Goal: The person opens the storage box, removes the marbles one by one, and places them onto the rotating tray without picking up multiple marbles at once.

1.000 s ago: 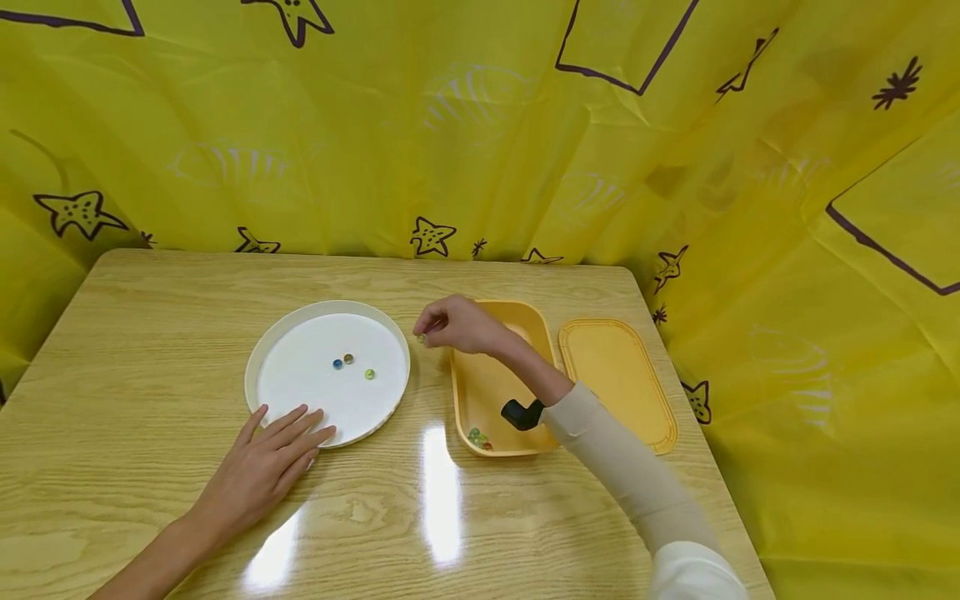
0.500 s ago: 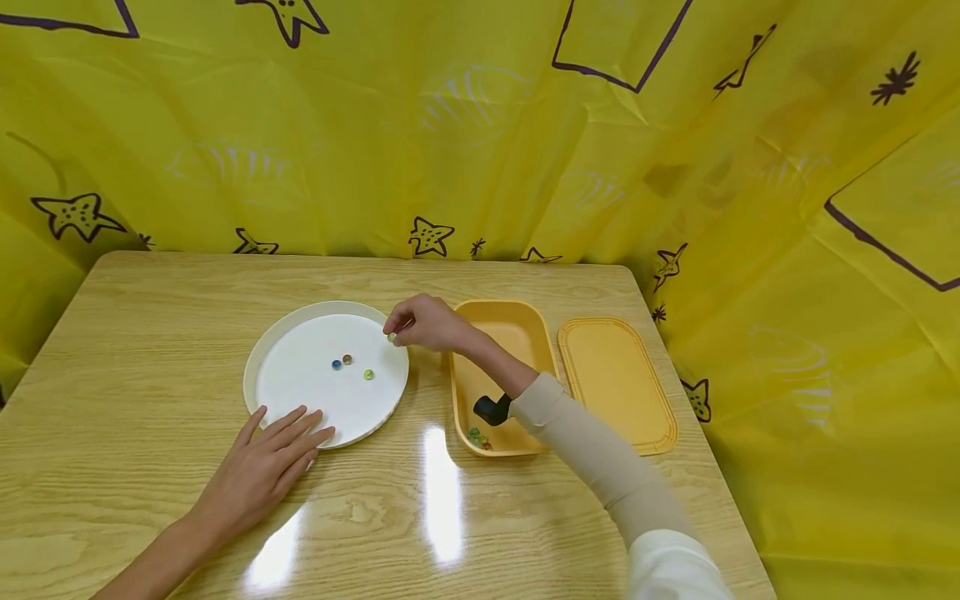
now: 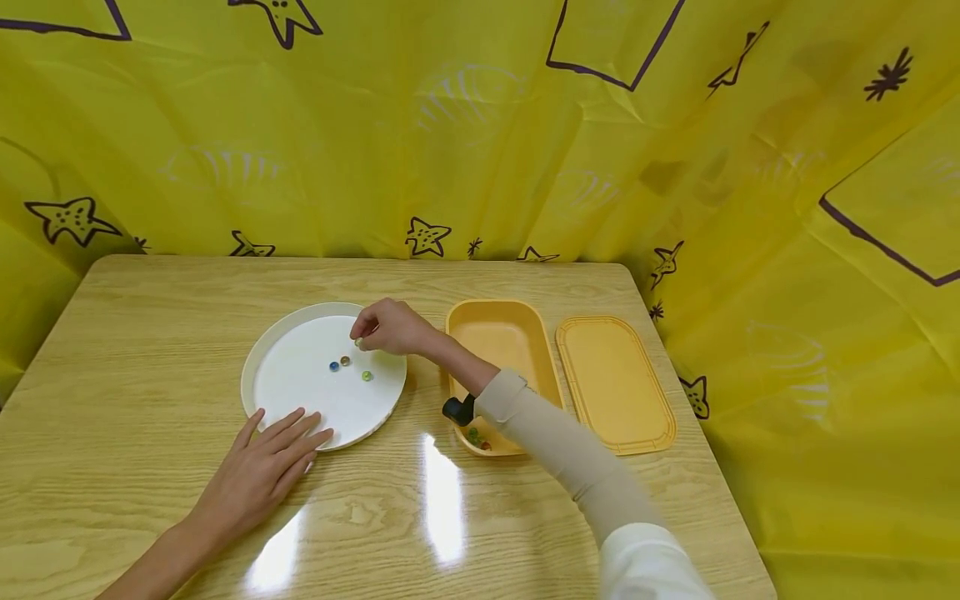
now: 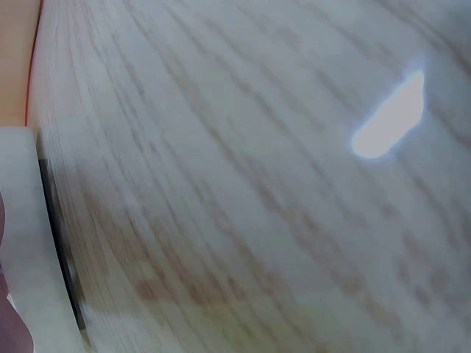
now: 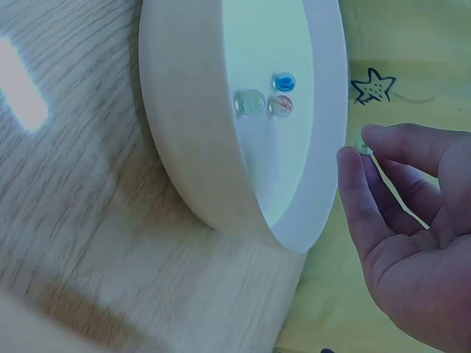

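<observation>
Between thumb and fingertips, my right hand [image 3: 392,326] pinches a greenish glass marble [image 5: 362,143] above the right part of a round white tray [image 3: 264,350]. Three marbles lie on the tray: a blue marble [image 3: 333,367] and a brownish marble [image 3: 345,361] side by side, and a yellow-green marble [image 3: 367,376] nearer the right. My left hand [image 3: 262,467] rests with spread fingers on the tray's near rim. In the left wrist view only the wooden table and a sliver of the tray's white wall [image 4: 29,243] show clearly.
A yellow-orange box [image 3: 504,310] stands right of the tray, partly under my right forearm, with several marbles [image 3: 474,436] in its near corner. Its matching flat lid [image 3: 618,383] lies to the right. Yellow patterned curtains [image 3: 480,150] border the wooden table [image 3: 360,517].
My right hand has moved left with the pinched marble, from beside the box to over the tray. The left hand stays on the rim.
</observation>
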`<state>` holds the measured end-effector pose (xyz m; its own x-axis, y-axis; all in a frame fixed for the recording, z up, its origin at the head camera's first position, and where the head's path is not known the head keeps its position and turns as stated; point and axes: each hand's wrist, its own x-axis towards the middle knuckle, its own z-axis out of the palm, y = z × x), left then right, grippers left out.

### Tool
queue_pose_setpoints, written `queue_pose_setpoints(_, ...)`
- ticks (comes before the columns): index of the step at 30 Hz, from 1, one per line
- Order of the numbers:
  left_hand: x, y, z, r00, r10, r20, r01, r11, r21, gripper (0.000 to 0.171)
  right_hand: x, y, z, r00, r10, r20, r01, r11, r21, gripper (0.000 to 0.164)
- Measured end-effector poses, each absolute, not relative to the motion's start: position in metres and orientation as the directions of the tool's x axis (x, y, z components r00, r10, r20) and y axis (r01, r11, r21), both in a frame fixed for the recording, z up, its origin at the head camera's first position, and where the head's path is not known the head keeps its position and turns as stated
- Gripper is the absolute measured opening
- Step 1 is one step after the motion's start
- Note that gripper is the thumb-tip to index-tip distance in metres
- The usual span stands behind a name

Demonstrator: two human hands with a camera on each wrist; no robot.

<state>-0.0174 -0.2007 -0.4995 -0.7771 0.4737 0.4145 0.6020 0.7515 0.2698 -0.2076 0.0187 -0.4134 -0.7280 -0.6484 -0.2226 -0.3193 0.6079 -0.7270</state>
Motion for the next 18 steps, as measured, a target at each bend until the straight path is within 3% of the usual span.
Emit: queue_pose_setpoints(18,-0.018,-0.202,-0.501,-0.770,0.473,0.428,0.609,0.745,0.272,0.033,-0.209,-0.005,-0.423,-0.735,-0.645,-0.210,-0.360,0.634,-0.685,0.010)
